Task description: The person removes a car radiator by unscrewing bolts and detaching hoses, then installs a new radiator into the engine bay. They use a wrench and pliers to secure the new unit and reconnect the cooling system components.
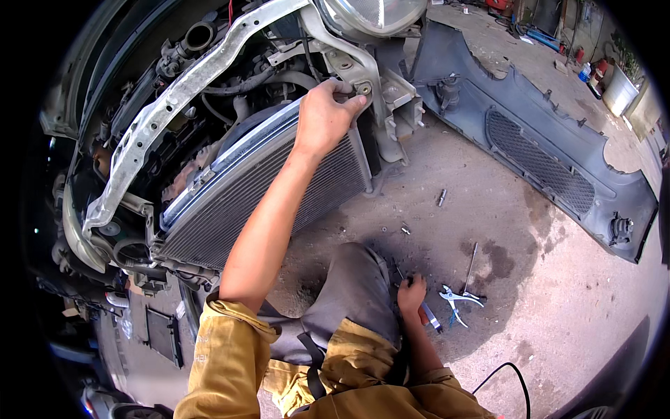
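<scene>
My left hand (324, 115) is closed at the upper right corner of the radiator (307, 178), its fingers curled over the top by the metal bracket. A round bolt or bushing (363, 89) sits just beside my thumb. Down by my right knee, my right hand (412, 293) closes round a slim tool, apparently a screwdriver. A thin shaft shows above the fingers, and a red and blue-white handle (433, 318) shows below them. Silver pliers (459, 302) lie on the ground close to this hand, with a long-shafted ratchet-like tool (472, 269) against them.
The car's bare front crossmember (181, 98) arches above the radiator, with a headlight (377, 12) at its right end. A removed grey bumper cover (530, 150) lies at the right. Sockets (442, 197) rest on the concrete. A black cable (516, 373) curves at the lower right.
</scene>
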`<move>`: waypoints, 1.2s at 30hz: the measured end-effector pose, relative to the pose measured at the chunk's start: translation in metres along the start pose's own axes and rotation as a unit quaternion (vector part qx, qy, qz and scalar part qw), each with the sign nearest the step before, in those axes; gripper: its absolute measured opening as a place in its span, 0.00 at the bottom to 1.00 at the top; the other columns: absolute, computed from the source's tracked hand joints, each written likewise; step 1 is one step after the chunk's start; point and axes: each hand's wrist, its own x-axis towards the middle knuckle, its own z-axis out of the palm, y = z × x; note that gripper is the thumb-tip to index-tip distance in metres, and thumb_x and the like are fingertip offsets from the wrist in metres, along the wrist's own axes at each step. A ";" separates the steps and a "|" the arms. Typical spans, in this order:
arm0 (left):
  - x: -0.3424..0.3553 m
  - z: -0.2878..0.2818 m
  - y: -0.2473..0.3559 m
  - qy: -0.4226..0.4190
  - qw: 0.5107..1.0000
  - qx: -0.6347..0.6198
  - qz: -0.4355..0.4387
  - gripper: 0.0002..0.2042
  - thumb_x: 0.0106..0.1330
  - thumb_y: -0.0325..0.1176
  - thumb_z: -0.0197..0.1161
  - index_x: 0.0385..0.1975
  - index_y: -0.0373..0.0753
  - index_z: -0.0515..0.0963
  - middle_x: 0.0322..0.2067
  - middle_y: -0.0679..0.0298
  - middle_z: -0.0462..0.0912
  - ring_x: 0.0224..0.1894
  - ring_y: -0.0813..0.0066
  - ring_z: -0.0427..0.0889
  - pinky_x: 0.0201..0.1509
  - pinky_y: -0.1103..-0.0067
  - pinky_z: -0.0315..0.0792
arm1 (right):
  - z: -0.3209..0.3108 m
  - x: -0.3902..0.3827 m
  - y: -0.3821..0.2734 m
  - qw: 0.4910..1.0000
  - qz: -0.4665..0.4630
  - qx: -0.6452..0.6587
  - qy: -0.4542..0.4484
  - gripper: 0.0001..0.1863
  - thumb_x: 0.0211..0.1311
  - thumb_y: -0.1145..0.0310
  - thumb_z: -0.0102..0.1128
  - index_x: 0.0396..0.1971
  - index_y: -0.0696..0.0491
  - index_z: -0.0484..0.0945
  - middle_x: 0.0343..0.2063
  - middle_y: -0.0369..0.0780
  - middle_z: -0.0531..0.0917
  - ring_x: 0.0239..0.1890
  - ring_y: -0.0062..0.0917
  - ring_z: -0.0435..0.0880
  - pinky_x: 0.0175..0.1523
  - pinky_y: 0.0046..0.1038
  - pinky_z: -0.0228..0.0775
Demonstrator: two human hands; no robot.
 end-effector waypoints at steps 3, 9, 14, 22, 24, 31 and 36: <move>0.006 0.011 -0.009 -0.002 0.997 -0.079 -0.006 0.18 0.64 0.35 0.69 0.42 0.26 0.73 0.27 0.57 0.83 0.18 0.76 0.81 0.17 0.82 0.68 | -0.001 -0.021 0.031 0.996 0.060 -0.042 -0.048 0.12 0.53 0.69 0.56 0.36 0.60 0.73 0.37 0.53 0.77 0.44 0.52 0.76 0.48 0.50 0.67; 0.021 0.021 -0.002 0.035 0.995 -0.070 -0.060 0.16 0.66 0.42 0.68 0.33 0.34 0.73 0.19 0.66 0.77 0.12 0.82 0.71 0.13 0.85 0.59 | -0.005 -0.025 0.073 0.984 0.075 -0.087 -0.136 0.13 0.55 0.68 0.56 0.38 0.58 0.73 0.40 0.52 0.77 0.46 0.50 0.75 0.50 0.50 0.67; 0.030 0.024 -0.001 0.030 0.994 -0.089 -0.050 0.14 0.65 0.37 0.68 0.39 0.30 0.77 0.23 0.66 0.78 0.13 0.84 0.66 0.16 0.85 0.54 | 0.008 -0.008 0.092 0.976 0.078 -0.108 -0.171 0.13 0.55 0.67 0.58 0.38 0.58 0.72 0.41 0.51 0.77 0.47 0.50 0.75 0.48 0.50 0.69; 0.040 0.020 -0.010 -0.012 0.984 -0.164 -0.069 0.10 0.62 0.32 0.70 0.34 0.32 0.80 0.24 0.64 0.81 0.15 0.83 0.70 0.18 0.86 0.57 | 0.029 -0.007 0.085 0.972 0.035 -0.081 -0.219 0.13 0.58 0.66 0.58 0.39 0.58 0.73 0.42 0.52 0.77 0.47 0.50 0.76 0.49 0.50 0.69; 0.037 0.023 -0.013 -0.002 0.987 -0.154 -0.039 0.09 0.63 0.32 0.69 0.34 0.33 0.80 0.23 0.66 0.80 0.15 0.83 0.68 0.18 0.85 0.57 | 0.038 -0.006 0.090 0.968 0.038 -0.083 -0.236 0.13 0.58 0.66 0.58 0.39 0.58 0.74 0.41 0.53 0.78 0.47 0.50 0.76 0.50 0.50 0.69; 0.025 0.028 0.008 -0.041 0.991 -0.122 -0.021 0.07 0.69 0.34 0.60 0.36 0.37 0.75 0.29 0.67 0.78 0.16 0.89 0.65 0.13 0.89 0.53 | 0.029 -0.006 0.080 0.978 -0.003 -0.072 -0.196 0.11 0.56 0.70 0.58 0.36 0.60 0.73 0.37 0.53 0.78 0.44 0.52 0.77 0.48 0.49 0.70; 0.045 -0.003 -0.016 -0.163 0.959 -0.210 -0.099 0.07 0.69 0.33 0.59 0.36 0.37 0.74 0.31 0.68 0.77 0.18 0.89 0.67 0.12 0.94 0.54 | 0.039 0.008 0.072 0.972 0.029 -0.048 -0.228 0.11 0.58 0.69 0.57 0.38 0.58 0.73 0.39 0.53 0.80 0.44 0.52 0.78 0.48 0.50 0.70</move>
